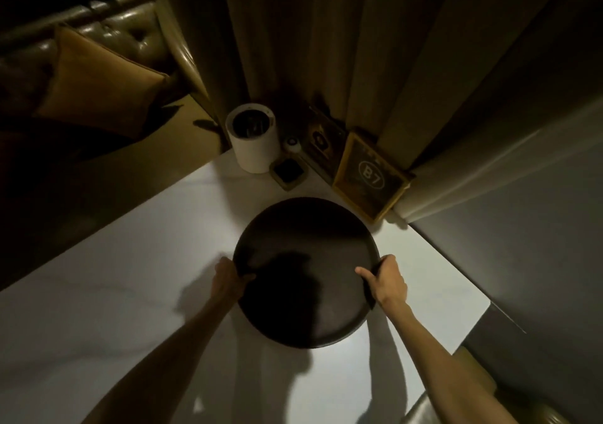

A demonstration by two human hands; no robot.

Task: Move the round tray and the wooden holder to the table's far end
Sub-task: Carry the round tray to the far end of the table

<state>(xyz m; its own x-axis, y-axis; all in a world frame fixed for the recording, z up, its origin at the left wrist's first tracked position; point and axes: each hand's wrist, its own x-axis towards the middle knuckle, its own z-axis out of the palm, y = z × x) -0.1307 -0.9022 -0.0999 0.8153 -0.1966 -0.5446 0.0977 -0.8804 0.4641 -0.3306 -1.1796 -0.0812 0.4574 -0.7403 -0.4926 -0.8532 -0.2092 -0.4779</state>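
A dark round tray [303,237] lies over the white table [130,276], toward its far end. My left hand [228,276] grips the tray's left rim, thumb over the edge. My right hand [386,276] grips the right rim the same way. A wooden-framed holder marked "B7" [370,179] stands tilted against the curtain just beyond the tray, at the table's far right corner. I cannot tell whether the tray rests on the table or is lifted slightly.
At the far end stand a white cylinder container [253,139], a small square wooden dish [288,170], a small round white item [292,144] and a dark framed card [321,139]. Curtains hang behind. A sofa with a cushion [94,81] is at the left; a grey wall at the right.
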